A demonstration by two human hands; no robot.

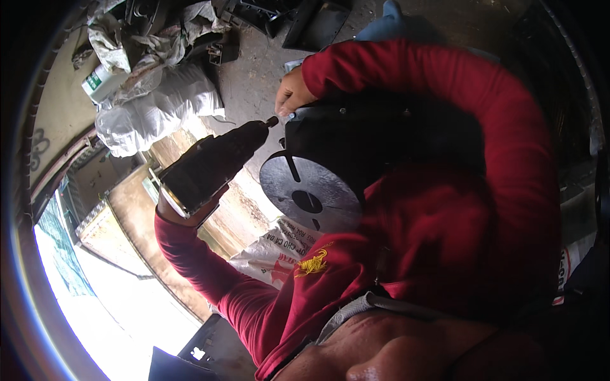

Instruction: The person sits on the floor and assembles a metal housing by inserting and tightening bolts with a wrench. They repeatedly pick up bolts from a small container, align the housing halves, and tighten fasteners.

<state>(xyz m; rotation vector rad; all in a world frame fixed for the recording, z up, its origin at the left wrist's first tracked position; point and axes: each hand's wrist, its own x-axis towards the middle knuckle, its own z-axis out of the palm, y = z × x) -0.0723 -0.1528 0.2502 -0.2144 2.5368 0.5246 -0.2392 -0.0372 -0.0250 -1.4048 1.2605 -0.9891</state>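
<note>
The left hand (176, 214) grips a black, tapering power driver (216, 159) near a boxy black housing (337, 136) and slotted, round grey metal disc (321, 181); the right hand (297, 90) curls by the housing's silvery corner bolt (291, 117), whether pinching I cannot tell.

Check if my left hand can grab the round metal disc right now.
Probably not freely: your left hand is holding the power driver, though the space left of the round metal disc looks open.
</note>
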